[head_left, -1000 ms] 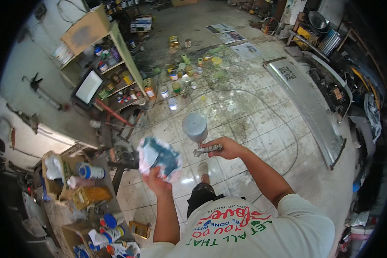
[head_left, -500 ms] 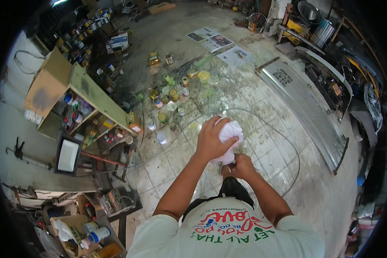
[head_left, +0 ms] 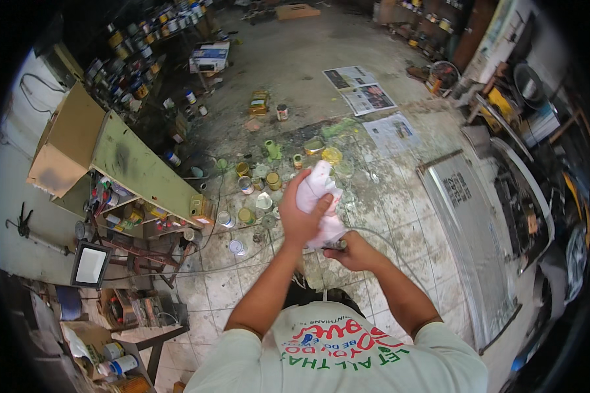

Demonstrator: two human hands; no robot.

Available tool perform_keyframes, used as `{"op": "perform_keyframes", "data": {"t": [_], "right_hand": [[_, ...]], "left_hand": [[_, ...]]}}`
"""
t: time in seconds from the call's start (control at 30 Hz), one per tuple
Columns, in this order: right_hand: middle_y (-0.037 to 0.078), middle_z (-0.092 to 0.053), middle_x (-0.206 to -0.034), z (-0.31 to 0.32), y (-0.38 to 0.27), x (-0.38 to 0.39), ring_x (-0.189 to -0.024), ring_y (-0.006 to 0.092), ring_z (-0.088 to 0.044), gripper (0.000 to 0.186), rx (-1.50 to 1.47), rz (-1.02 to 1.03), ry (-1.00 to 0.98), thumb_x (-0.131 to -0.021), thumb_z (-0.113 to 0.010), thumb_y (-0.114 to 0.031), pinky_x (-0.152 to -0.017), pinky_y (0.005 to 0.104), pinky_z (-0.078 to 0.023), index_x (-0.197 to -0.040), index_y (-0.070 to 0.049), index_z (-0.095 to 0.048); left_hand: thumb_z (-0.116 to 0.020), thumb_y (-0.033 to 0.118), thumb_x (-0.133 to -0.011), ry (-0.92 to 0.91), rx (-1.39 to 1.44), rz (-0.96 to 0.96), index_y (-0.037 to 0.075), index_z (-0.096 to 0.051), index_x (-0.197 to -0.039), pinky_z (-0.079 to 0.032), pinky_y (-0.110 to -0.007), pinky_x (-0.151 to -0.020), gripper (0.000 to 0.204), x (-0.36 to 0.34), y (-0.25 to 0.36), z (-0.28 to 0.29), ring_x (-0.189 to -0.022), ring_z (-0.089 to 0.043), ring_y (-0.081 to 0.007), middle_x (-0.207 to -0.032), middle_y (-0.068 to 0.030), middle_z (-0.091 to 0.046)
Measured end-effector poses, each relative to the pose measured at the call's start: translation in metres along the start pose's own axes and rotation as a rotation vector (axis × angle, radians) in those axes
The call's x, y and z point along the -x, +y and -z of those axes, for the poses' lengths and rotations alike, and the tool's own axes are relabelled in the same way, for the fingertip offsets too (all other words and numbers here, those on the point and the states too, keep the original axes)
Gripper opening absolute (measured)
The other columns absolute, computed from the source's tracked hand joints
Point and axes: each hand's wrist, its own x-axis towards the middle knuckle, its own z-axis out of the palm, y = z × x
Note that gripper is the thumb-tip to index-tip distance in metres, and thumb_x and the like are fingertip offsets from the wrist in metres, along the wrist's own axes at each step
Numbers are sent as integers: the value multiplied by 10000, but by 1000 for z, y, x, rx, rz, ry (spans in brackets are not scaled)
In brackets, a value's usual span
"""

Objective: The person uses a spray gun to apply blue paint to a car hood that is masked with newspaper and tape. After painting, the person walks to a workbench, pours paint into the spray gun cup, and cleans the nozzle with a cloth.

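Observation:
A crumpled pale pink cloth [head_left: 320, 196] is gripped in my left hand [head_left: 297, 211], whose thumb lies across it. The cloth covers the cup of a metal spray gun, which is mostly hidden. Just below and to the right, my right hand [head_left: 351, 252] is closed round the spray gun's body [head_left: 334, 246]. A hose [head_left: 393, 237] runs over the tiles from near that hand.
Several paint cans [head_left: 246, 215] stand on the stained tiles ahead. A green shelf unit [head_left: 137, 154] with a cardboard box [head_left: 69, 141] and a floodlight [head_left: 90, 262] are on the left. Newspapers [head_left: 367, 92] lie farther back. A long metal panel [head_left: 465, 242] lies at right.
My left hand has lifted the cloth from the lower left onto the spray gun's cup, then shifted slightly left with it. The blue-stained side of the cloth no longer shows.

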Motion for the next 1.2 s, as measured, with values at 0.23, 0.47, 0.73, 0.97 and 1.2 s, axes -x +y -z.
{"op": "perform_keyframes", "data": {"t": [0.23,0.47,0.73,0.97,1.2], "right_hand": [[105,-683,-1359,152,7,-220,-1210,169,-628,491,-171,-88,-585,-893,-756,13,-1007,332,-518,-1367,-75,-661],[138,-714,-1290,226,80,-343,-1172,186,-656,477,-53,-291,-212,-903,-771,-48,-992,343,-513,-1364,-86,-655],[146,-760,-1132,304,128,-540,-981,185,-704,455,-133,-192,-361,-908,-775,-92,-864,355,-541,-1343,-42,-649],[202,-735,-1135,393,202,-715,-980,364,-734,468,343,143,-273,-904,-759,-149,-908,436,-542,-1362,-144,-659],[72,-664,-885,620,102,-885,-712,145,-635,586,247,-443,65,-888,-771,12,-563,287,-501,-1383,-35,-463]], "left_hand": [[-774,400,-880,-779,1081,443,50,-554,-1400,-531,-366,-990,664,-240,-82,16,-1105,-677,-212,-1251,-117,-684],[-610,621,-955,-240,317,-237,18,-510,-1423,-489,-380,-1003,770,-393,-188,-81,-1137,-652,-267,-1192,-145,-671],[-613,532,-1004,-327,585,613,40,-643,-1143,-482,-286,-795,513,-565,-317,-65,-895,-600,-93,-924,-20,-643],[-857,388,-814,-245,-142,123,80,-574,-1361,-499,-395,-1005,689,-739,-249,-88,-1164,-676,-284,-1222,-180,-708],[-858,388,-663,-438,-151,-8,69,-805,-876,-585,-451,-644,387,-1095,-283,-249,-700,-727,-224,-827,-145,-767]]}}
